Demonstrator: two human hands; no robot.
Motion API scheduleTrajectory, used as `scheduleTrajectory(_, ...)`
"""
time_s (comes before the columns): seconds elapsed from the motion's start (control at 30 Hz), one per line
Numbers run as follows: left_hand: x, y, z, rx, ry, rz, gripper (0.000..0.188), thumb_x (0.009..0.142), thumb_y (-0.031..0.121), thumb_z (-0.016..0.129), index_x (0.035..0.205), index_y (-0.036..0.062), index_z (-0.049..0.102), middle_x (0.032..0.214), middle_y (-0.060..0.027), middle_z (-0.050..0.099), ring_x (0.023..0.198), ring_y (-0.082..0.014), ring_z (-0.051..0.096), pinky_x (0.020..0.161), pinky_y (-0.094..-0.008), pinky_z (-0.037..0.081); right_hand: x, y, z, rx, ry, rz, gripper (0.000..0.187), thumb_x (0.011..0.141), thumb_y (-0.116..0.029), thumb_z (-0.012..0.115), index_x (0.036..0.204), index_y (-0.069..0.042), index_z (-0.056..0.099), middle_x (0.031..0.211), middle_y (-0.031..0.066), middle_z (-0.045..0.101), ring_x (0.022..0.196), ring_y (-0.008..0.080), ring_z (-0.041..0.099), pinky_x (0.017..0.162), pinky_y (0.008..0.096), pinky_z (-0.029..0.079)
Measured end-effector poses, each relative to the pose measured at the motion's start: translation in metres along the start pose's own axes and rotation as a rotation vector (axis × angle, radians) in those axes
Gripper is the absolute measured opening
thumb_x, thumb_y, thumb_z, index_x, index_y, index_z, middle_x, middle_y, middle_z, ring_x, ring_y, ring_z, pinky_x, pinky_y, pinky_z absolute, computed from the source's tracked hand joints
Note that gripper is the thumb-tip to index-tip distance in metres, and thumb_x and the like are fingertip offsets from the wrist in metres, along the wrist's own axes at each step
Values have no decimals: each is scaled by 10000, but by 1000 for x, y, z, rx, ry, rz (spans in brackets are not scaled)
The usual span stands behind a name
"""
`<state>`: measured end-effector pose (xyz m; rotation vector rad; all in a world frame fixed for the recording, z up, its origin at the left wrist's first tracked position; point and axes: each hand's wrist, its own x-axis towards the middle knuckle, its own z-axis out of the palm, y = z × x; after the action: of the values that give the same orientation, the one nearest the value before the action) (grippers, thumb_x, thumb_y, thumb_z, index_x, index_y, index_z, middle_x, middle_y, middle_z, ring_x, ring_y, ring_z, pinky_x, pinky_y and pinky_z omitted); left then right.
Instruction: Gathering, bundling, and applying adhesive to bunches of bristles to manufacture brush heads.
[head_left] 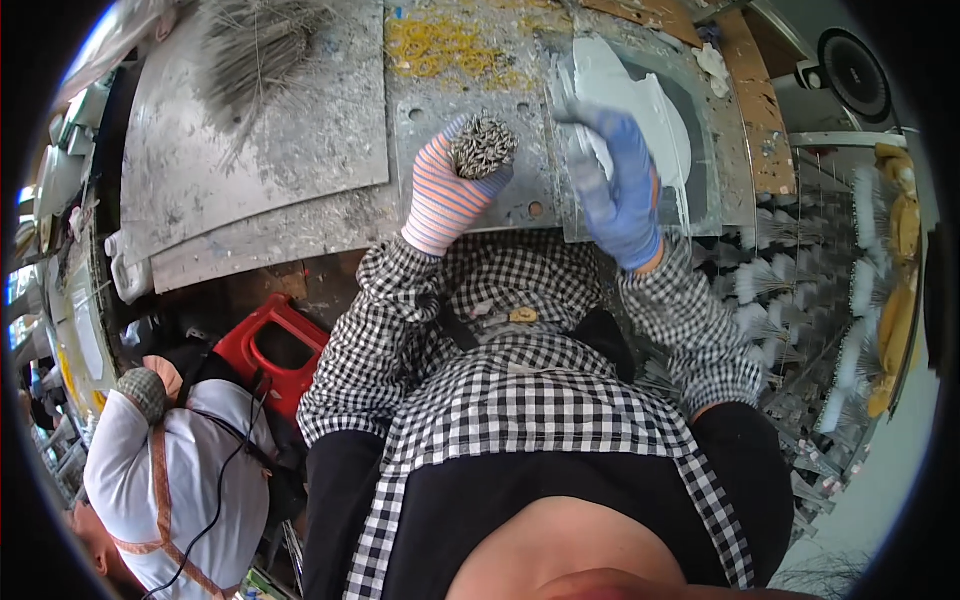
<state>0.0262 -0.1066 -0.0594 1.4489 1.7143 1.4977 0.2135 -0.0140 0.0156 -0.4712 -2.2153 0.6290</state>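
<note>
By the left hand (445,190), a gathered bundle (484,148) is gripped; the right hand (625,190) is spread; loose strands (255,62) seem unused.

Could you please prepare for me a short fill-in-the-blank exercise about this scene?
1. The left hand holds the bundle; its glove is patterned with ____.
2. Gloved, the right hand looks mostly ____ in colour.
3. The smear near the right hand is coloured ____.
4. The small loops scattered on the table are coloured ____.

Missing words: stripes; blue; white; yellow.
</note>
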Motion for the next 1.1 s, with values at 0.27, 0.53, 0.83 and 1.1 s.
scheduleTrajectory(0.27,-7,-4,0,57,81,63,290,774,95,802,1032,36,684,902,-64,756,819,-149,729,764,-296,578,-112,34,34,-294,69,-54,369,918,-249,669,1254,-96,670,1205,70,680,1183,283,574,1033,443,408)
scheduleTrajectory(0.53,-7,0,2,67,109,46,271,766,113,810,993,44,678,883,-48,746,801,-154,719,759,-289,573,-102,51,39,-377,7,-175,308,937,-339,619,1172,-158,702,1206,3,686,1206,231,570,1064,427,362)
scheduleTrajectory(0.83,-6,15,-1,160,103,158,109,829,118,757,876,70,672,790,-66,658,736,-259,652,696,-364,523,-55,5,54,-110,-58,160,624,847,-415,717,1358,-92,562,1319,111,600,1280,279,514,1118,459,349)
scheduleTrajectory(1.1,-16,-4,10,168,151,71,334,772,148,822,1048,41,666,916,-101,724,830,-210,714,758,-345,568,-47,21,140,-274,-151,108,695,807,-407,679,1400,-86,509,1414,147,525,1384,322,413,1209,483,223)
